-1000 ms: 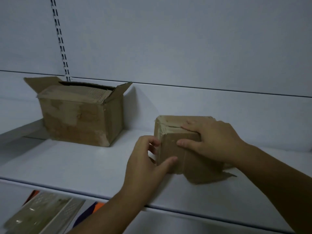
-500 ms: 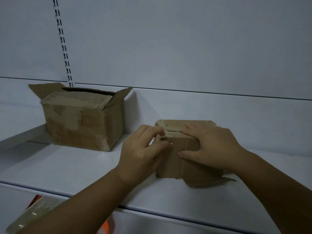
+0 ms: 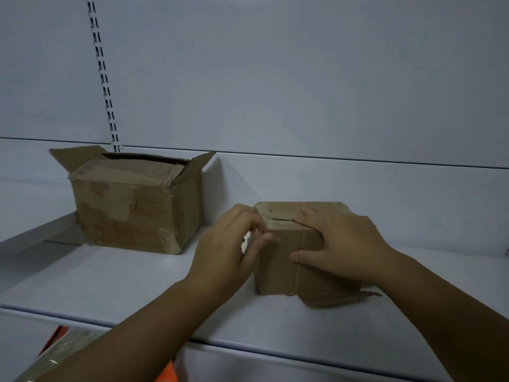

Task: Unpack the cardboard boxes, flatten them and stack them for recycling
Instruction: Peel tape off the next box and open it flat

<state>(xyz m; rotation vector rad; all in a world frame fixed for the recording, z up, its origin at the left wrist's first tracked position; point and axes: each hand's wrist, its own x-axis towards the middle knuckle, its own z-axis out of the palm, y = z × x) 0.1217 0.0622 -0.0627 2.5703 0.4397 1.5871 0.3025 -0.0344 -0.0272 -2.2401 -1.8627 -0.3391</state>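
Note:
A small closed cardboard box [image 3: 278, 268] stands on the white shelf [image 3: 110, 282], right of middle, with a narrow slit along its top seam. My right hand [image 3: 338, 244] lies over the box's top front edge, fingers fairly straight on the top and thumb on the front face. My left hand [image 3: 223, 252] is at the box's top left corner, with curled fingers and thumb pinching there; the fingertips are blurred. A torn flap [image 3: 336, 300] sticks out from under the box at the front right.
A larger worn cardboard box [image 3: 129, 216] with raised flaps stands at the back left of the shelf. A slotted metal upright [image 3: 106, 86] runs up the back wall. Below the shelf's front edge are orange and pale packaged goods [image 3: 55, 343].
My left hand has risen from the box's lower left side to its top left corner and closed there. My right hand has stayed on top. The view has shifted slightly.

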